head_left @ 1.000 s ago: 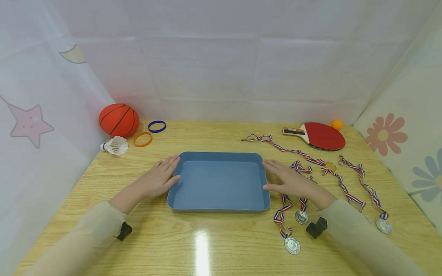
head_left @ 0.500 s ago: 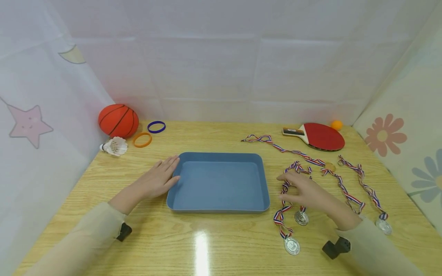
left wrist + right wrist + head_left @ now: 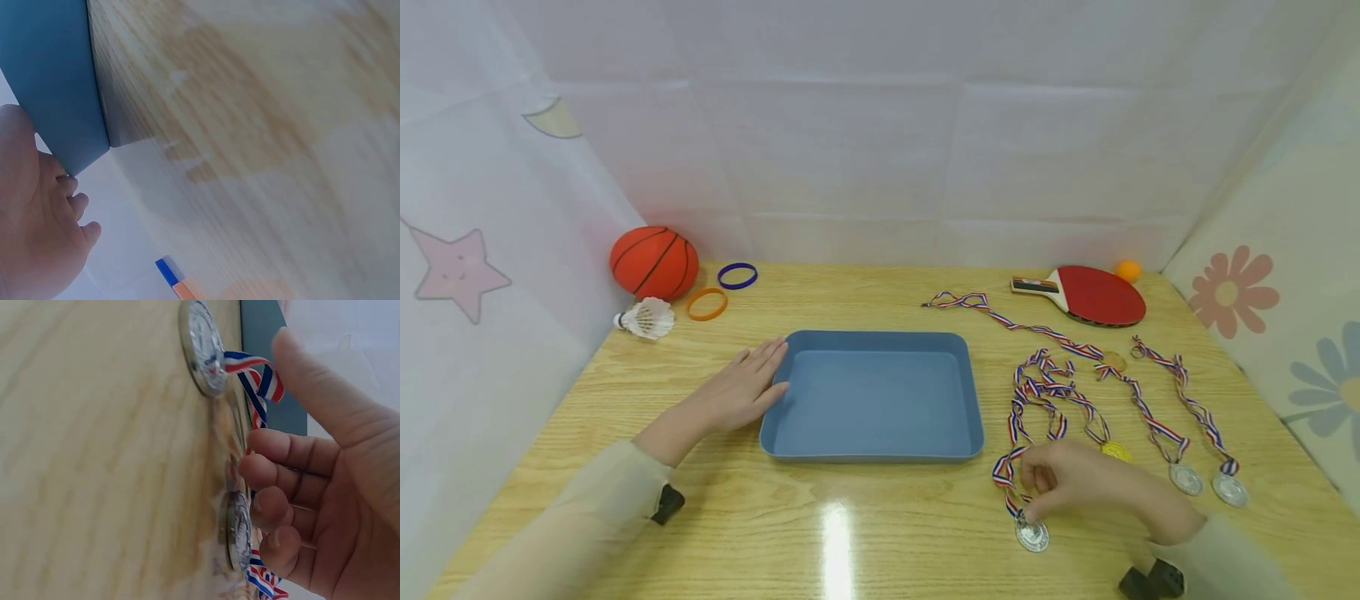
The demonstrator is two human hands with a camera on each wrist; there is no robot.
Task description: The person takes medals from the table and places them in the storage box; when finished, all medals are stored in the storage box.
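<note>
A blue-grey tray (image 3: pixel 872 404) sits in the middle of the table. My left hand (image 3: pixel 741 390) rests against its left side with straight fingers; the left wrist view shows that hand (image 3: pixel 44 237) at the tray wall (image 3: pixel 56 75). My right hand (image 3: pixel 1071 483) is low over the ribbons at the right, thumb beside a silver medal (image 3: pixel 1032 535) on a striped ribbon (image 3: pixel 1003 475). In the right wrist view, the fingers (image 3: pixel 281 462) are bent and apart from the thumb, with nothing gripped. Another silver medal (image 3: pixel 239 531) shows close to the fingers there; the hand hides it in the head view.
More medals lie at the right, including a gold one (image 3: pixel 1116 451) and a silver one (image 3: pixel 1230 490). Behind them are a table tennis bat (image 3: pixel 1101 296) and orange ball (image 3: pixel 1128 271). At the back left are a basketball (image 3: pixel 655 262), shuttlecock (image 3: pixel 647 318) and two wristbands (image 3: pixel 707 304).
My right hand has left the tray's right side and moved right and toward me, down to the nearest silver medal, its fingers bending. The left hand has stayed at the tray.
</note>
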